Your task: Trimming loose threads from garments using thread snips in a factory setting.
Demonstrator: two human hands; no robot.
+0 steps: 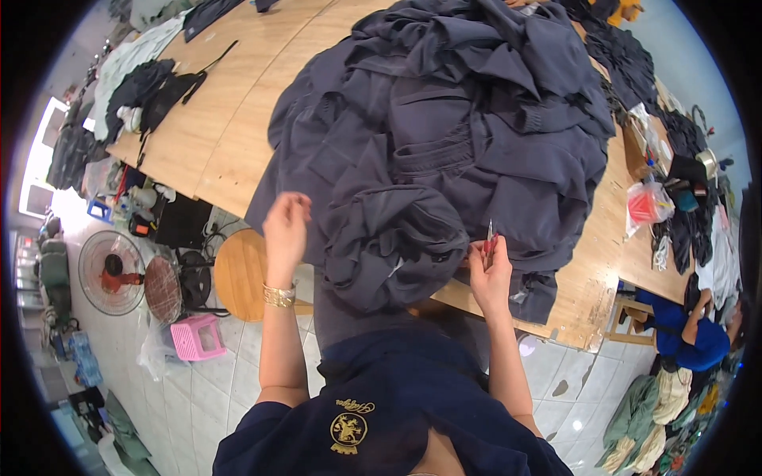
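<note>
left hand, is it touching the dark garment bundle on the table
Touching. The head view shows the left hand with fingers pressed against the edge of the dark garment bundle, no gap.

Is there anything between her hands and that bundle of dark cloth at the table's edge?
Nothing visible. The left hand rests against the bundled dark garment on one side; the right hand, pinching a small snipping tool, sits at its other side.

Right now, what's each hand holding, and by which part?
Right hand pinches small thread snips by the red lower end, blades up. Left hand touches the dark garment pile; its grip can't be told.
</note>
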